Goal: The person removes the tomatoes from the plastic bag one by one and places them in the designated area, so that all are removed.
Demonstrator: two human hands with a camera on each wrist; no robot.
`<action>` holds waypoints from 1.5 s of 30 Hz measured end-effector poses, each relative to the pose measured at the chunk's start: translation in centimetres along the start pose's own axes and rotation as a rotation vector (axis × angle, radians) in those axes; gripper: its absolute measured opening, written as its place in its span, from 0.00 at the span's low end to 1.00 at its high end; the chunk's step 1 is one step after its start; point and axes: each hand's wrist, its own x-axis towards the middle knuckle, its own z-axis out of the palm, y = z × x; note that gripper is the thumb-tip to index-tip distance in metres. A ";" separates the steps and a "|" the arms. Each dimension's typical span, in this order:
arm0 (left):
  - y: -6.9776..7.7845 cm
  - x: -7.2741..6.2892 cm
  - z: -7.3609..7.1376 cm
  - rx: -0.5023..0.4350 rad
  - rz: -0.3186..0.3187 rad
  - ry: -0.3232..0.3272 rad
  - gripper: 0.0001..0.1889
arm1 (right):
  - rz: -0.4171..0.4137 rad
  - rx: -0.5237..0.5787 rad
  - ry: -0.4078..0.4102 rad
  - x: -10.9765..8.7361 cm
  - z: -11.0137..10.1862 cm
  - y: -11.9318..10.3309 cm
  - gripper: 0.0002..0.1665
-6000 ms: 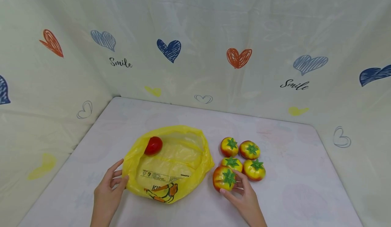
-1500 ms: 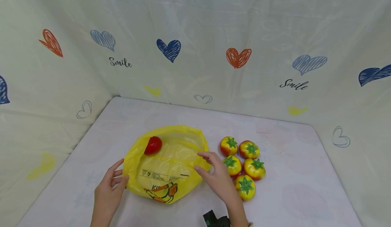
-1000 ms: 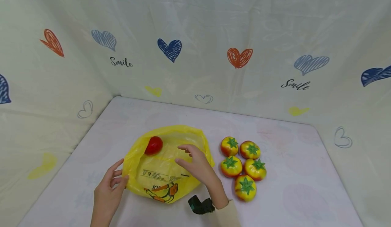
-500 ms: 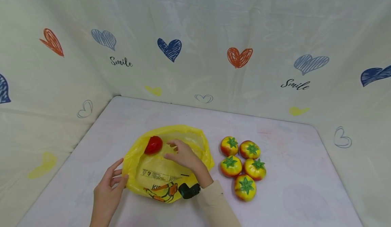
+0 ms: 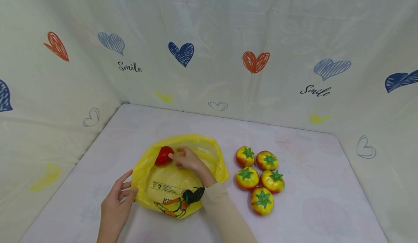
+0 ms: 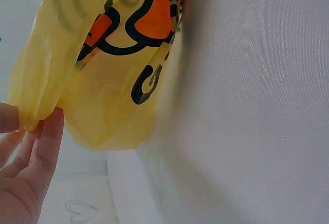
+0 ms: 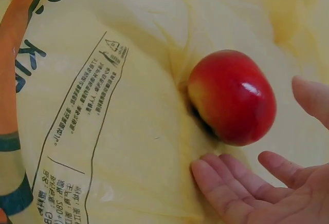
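A yellow plastic bag (image 5: 166, 175) lies with its mouth spread wide on the table. My left hand (image 5: 115, 201) pinches its left edge; the left wrist view shows the film between thumb and fingers (image 6: 49, 144). Inside the bag, toward the left, sits a glossy red toy tomato (image 5: 164, 156), its leaf side out of sight. My right hand (image 5: 188, 160) reaches over the bag's mouth to the tomato's right side. In the right wrist view, the fingers are spread around the tomato (image 7: 234, 98), with a gap between them and its skin.
Several red-and-yellow toy tomatoes with green leaf tops (image 5: 247, 178) stand grouped right of the bag. A black wrist device (image 5: 193, 195) hangs over the bag's front print. Behind the table (image 5: 310, 185) rises a white curtain (image 5: 209, 25) with printed hearts.
My right hand set a toy tomato down at the front of the right-hand group, then moved left into the bag's mouth to the red tomato. Left hand and bag stayed put.
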 end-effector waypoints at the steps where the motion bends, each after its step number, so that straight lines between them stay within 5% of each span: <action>1: 0.0 -0.1 0.0 0.001 0.001 0.003 0.30 | 0.010 0.030 -0.002 0.2 0.1 0.1 0.39; 10: 0.8 -0.5 -0.5 0.005 0.020 0.004 0.29 | 0.065 0.059 0.030 1.1 0.7 -0.2 0.38; 17: 7.1 -3.6 -3.3 -0.039 -0.008 -0.057 0.30 | 0.129 -0.011 0.097 1.6 1.4 -1.0 0.29; 21: 9.2 -4.5 -4.1 -0.030 -0.025 -0.070 0.29 | 0.142 -0.061 0.127 1.6 1.7 -1.2 0.31; 29: 9.2 -4.6 -4.1 -0.054 -0.031 -0.081 0.29 | 0.172 -0.084 0.117 1.7 2.3 -1.4 0.36; 45: 8.3 -4.4 -3.7 -0.052 -0.009 -0.044 0.29 | 0.206 -0.093 0.086 1.8 2.7 -1.8 0.30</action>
